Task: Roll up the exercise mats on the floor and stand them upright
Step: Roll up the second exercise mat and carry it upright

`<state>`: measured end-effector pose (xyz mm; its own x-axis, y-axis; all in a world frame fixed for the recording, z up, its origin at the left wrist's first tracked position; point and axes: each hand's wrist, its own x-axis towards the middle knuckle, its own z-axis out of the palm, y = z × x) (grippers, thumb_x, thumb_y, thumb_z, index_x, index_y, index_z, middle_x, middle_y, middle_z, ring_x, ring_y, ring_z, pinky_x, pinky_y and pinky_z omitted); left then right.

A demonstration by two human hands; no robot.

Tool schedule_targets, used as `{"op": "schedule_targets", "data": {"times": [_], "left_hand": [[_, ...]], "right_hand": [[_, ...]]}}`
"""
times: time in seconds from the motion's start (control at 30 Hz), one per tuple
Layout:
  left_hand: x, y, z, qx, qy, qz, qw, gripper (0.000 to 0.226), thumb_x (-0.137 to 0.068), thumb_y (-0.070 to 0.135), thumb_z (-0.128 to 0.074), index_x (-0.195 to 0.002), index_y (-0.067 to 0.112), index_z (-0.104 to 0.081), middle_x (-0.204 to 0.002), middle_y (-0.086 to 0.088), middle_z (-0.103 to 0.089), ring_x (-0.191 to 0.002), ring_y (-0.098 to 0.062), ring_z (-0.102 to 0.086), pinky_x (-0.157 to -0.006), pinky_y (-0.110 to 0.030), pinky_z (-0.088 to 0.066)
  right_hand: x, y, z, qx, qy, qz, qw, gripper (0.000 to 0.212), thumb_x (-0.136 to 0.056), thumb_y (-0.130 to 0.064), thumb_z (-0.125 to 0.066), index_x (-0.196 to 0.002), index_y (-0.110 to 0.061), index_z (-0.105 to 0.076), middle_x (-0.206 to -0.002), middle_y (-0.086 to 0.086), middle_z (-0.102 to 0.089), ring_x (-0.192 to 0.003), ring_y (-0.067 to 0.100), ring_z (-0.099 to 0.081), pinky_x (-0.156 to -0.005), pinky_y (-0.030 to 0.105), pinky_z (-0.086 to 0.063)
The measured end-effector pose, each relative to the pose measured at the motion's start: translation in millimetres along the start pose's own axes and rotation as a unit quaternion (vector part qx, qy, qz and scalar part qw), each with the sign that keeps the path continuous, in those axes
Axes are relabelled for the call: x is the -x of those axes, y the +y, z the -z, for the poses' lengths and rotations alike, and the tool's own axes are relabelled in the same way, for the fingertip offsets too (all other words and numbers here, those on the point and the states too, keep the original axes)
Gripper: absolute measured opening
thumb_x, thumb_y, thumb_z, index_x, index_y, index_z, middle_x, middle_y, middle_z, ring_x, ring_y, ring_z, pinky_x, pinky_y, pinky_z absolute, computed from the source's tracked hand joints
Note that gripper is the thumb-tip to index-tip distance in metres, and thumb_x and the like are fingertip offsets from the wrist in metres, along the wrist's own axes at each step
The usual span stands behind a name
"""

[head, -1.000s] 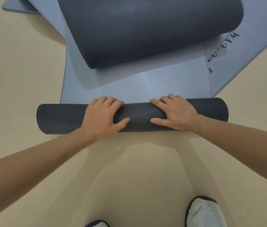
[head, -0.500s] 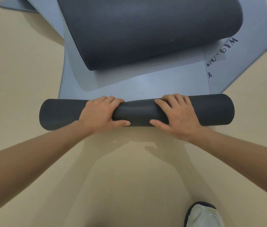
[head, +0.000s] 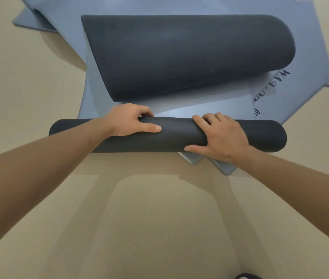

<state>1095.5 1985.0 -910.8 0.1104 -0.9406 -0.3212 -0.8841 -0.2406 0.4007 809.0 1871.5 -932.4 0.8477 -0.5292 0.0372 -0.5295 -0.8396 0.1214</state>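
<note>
The dark rolled mat (head: 171,137) is lying crosswise on the beige floor (head: 159,218) at the near edge of the flat blue-grey mat (head: 210,109). Its long axis is running left to right, with the left end pointing at bare floor and the right end toward the side with the printed lettering (head: 274,81). On the left, the left hand (head: 128,120) is grasping the roll, fingers curling over its far side and thumb lying along the top. Beyond the middle, a big loose dark curl (head: 179,55) is arching over the unrolled stretch ahead. On the right, the right hand (head: 221,135) is clasping the roll too, fingers draping over the top and thumb tucking against the near side, where blue-grey corners (head: 226,168) are poking out beneath. Rolling this well is probably depending on both hands pressing forward and down evenly, keeping the layers tight and the ends flush so the roll is not coning before standing upright.
</note>
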Motion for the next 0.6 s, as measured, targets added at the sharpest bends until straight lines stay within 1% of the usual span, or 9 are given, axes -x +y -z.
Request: {"op": "schedule_targets", "data": {"times": [0.03, 0.1, 0.17, 0.2, 0.27, 0.33, 0.4, 0.5, 0.6], "left_hand": [[-1.4, 1.6, 1.5, -0.041, 0.054, -0.021, 0.997, 0.083, -0.074, 0.091, -0.038, -0.126, 0.033, -0.064, -0.12, 0.011, -0.068, -0.107, -0.014, -0.064, -0.086, -0.041, -0.055], [1.9, 7.5, -2.4, -0.111, 0.177, -0.083, 0.974, 0.072, -0.085, 0.079, -0.04, -0.128, 0.027, -0.063, -0.122, 0.007, -0.068, -0.109, -0.018, -0.063, -0.078, -0.04, -0.055], [11.2, 15.4, -13.4, -0.133, 0.239, -0.128, 0.953, 0.067, -0.085, 0.072, -0.049, -0.128, 0.023, -0.063, -0.124, 0.004, -0.067, -0.111, -0.022, -0.061, -0.081, -0.039, -0.053], [15.0, 17.8, -20.4, -0.144, 0.232, -0.13, 0.953, 0.073, -0.083, 0.075, -0.051, -0.133, 0.023, -0.059, -0.13, 0.003, -0.064, -0.115, -0.023, -0.059, -0.087, -0.04, -0.051], [16.7, 16.1, -31.7, -0.188, 0.181, -0.098, 0.96, 0.096, -0.073, 0.085, -0.048, -0.148, 0.026, -0.044, -0.145, -0.001, -0.053, -0.129, -0.027, -0.051, -0.106, -0.045, -0.043], [9.0, 10.4, -32.8, -0.244, 0.145, -0.07, 0.956, 0.112, -0.065, 0.091, -0.045, -0.156, 0.028, -0.029, -0.151, -0.006, -0.047, -0.134, -0.031, -0.049, -0.112, -0.047, -0.038], [-2.3, 8.6, -26.6, -0.266, 0.12, -0.053, 0.955, 0.116, -0.061, 0.092, -0.052, -0.155, 0.031, -0.025, -0.144, -0.005, -0.052, -0.124, -0.029, -0.054, -0.103, -0.043, -0.044], [-12.3, 13.8, -16.3, -0.28, 0.089, -0.049, 0.955, 0.109, -0.06, 0.09, -0.061, -0.147, 0.031, -0.032, -0.123, 0.001, -0.059, -0.105, -0.024, -0.059, -0.076, -0.036, -0.047], [-0.2, 19.0, -12.2, -0.278, 0.09, -0.048, 0.955, 0.095, -0.064, 0.086, -0.064, -0.137, 0.03, -0.041, -0.105, 0.003, -0.061, -0.094, -0.023, -0.062, -0.069, -0.037, -0.05]], "right_hand": [[-8.9, 4.8, 2.1, -0.001, -0.017, -0.004, 1.0, 0.092, -0.078, -0.094, -0.026, -0.134, -0.024, -0.048, -0.108, 0.002, -0.062, -0.095, 0.027, -0.058, -0.076, 0.039, -0.046], [-26.9, 15.6, 5.7, -0.021, -0.052, -0.013, 0.998, 0.09, -0.076, -0.096, -0.023, -0.129, -0.029, -0.048, -0.101, -0.001, -0.062, -0.092, 0.026, -0.059, -0.069, 0.038, -0.046], [-44.2, 25.8, 7.6, -0.063, -0.085, -0.024, 0.994, 0.086, -0.074, -0.098, -0.026, -0.126, -0.032, -0.049, -0.101, -0.003, -0.064, -0.093, 0.025, -0.062, -0.071, 0.039, -0.049], [-51.7, 29.7, 8.5, -0.085, -0.105, -0.03, 0.99, 0.085, -0.073, -0.098, -0.028, -0.125, -0.034, -0.05, -0.101, -0.005, -0.065, -0.092, 0.025, -0.062, -0.074, 0.04, -0.05], [-63.7, 34.8, 9.7, -0.117, -0.146, -0.039, 0.982, 0.081, -0.072, -0.099, -0.031, -0.121, -0.037, -0.051, -0.098, -0.007, -0.067, -0.088, 0.025, -0.062, -0.077, 0.04, -0.052], [-72.8, 36.8, 11.4, -0.132, -0.176, -0.046, 0.974, 0.08, -0.072, -0.098, -0.035, -0.122, -0.038, -0.052, -0.089, -0.008, -0.065, -0.086, 0.024, -0.059, -0.074, 0.038, -0.048], [-79.7, 36.7, 16.0, -0.136, -0.195, -0.048, 0.97, 0.08, -0.074, -0.096, -0.038, -0.127, -0.037, -0.052, -0.086, -0.008, -0.062, -0.087, 0.024, -0.058, -0.072, 0.037, -0.042], [-82.9, 36.0, 28.2, -0.144, -0.208, -0.05, 0.966, 0.081, -0.077, -0.093, -0.042, -0.132, -0.034, -0.054, -0.083, -0.008, -0.059, -0.092, 0.026, -0.057, -0.078, 0.038, -0.043], [-73.1, 30.1, 39.2, -0.151, -0.205, -0.051, 0.966, 0.083, -0.079, -0.089, -0.045, -0.139, -0.032, -0.053, -0.089, -0.004, -0.065, -0.097, 0.028, -0.058, -0.082, 0.039, -0.045]]}}
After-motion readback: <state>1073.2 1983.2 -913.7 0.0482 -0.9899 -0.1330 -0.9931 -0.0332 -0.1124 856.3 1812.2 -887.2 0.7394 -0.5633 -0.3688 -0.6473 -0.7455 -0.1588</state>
